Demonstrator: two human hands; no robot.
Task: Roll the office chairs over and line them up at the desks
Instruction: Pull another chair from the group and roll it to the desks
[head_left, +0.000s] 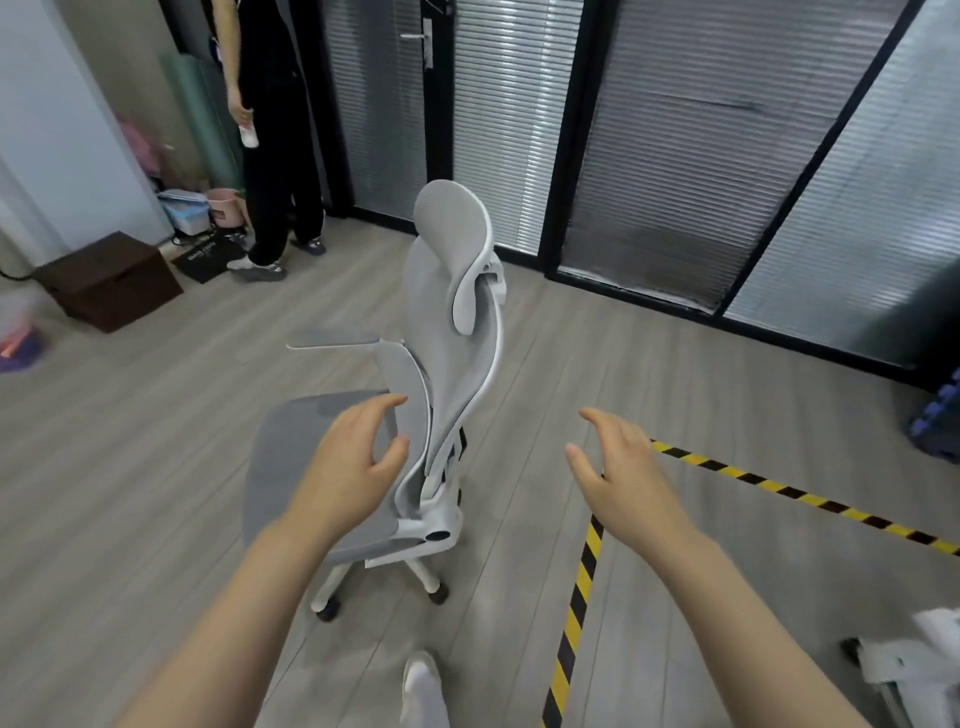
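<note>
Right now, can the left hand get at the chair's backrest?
Probably yes. The left hand hangs open beside the backrest of the gray chair, nothing between them; the right hand is open too.

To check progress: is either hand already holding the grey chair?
No, the left hand and right hand hover open near the grey chair, gripping nothing.

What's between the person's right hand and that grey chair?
In the head view, only bare wood-look floor separates the right hand from the grey mesh office chair.
</note>
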